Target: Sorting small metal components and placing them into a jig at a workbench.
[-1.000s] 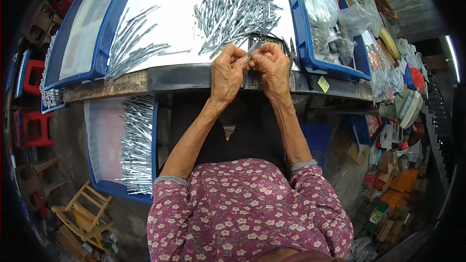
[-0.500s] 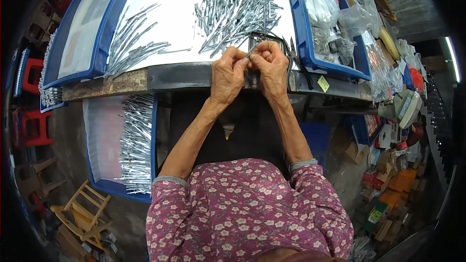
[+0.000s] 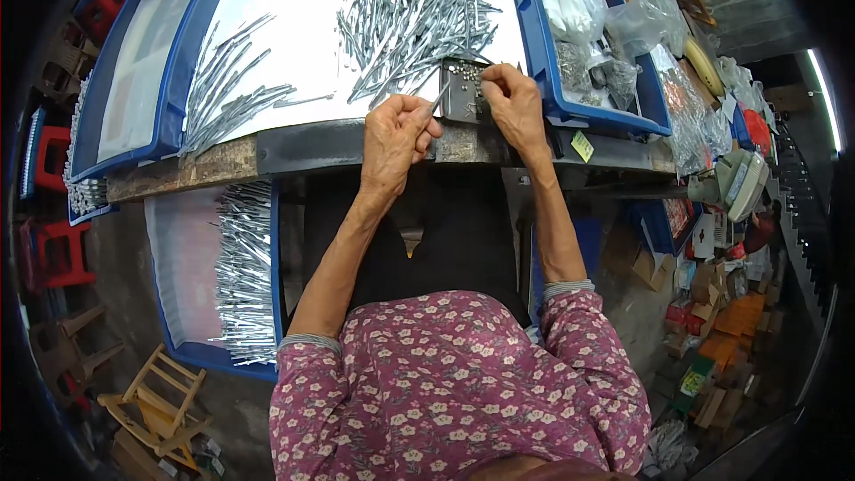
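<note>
Parts-picking step, we judge;
left hand (image 3: 388, 138) pinches a metal rod (image 3: 441, 96); right hand (image 3: 519, 109), grip unclear, over black tray (image 3: 458, 107); next move seemingly wants a fine pinch.

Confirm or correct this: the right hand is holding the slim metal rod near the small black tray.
It is not the right hand: the head view shows the left hand holding the slim metal rod near the small black tray.

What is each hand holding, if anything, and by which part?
The left hand pinches a thin grey rod by its lower part; whether the right hand, at the dark tray, holds anything cannot be told.
</note>
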Demonstrator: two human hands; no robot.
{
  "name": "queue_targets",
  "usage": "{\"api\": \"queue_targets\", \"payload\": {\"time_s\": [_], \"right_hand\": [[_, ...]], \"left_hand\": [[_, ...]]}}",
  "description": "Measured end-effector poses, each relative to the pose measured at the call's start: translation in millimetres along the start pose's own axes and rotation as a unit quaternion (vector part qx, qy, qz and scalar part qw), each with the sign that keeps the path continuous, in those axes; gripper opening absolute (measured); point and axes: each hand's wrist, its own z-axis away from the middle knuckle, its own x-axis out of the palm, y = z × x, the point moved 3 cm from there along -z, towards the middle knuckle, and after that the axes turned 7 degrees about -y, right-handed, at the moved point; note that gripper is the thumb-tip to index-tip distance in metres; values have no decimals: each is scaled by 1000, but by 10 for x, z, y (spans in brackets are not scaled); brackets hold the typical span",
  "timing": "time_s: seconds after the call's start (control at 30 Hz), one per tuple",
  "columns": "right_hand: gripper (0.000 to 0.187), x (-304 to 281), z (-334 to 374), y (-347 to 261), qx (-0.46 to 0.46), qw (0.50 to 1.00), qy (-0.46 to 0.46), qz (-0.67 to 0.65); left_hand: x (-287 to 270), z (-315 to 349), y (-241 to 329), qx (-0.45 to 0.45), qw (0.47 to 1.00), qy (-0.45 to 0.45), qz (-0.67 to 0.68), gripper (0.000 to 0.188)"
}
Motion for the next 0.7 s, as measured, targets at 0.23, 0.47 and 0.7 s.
{"api": "queue_targets", "payload": {"time_s": [0.23, 0.47, 0.7], "right_hand": [[11, 170, -75, 16, -65, 988, -6, 137], [11, 194, -164, -58, -124, 962, -65, 235], [11, 164, -212, -50, -146, 958, -116, 219]], "left_hand": [[-8, 12, -6, -7, 1000, -5, -30, 15], [5, 33, -2, -19, 999, 22, -38, 15], [-37, 38, -32, 28, 991, 29, -128, 12]]}}
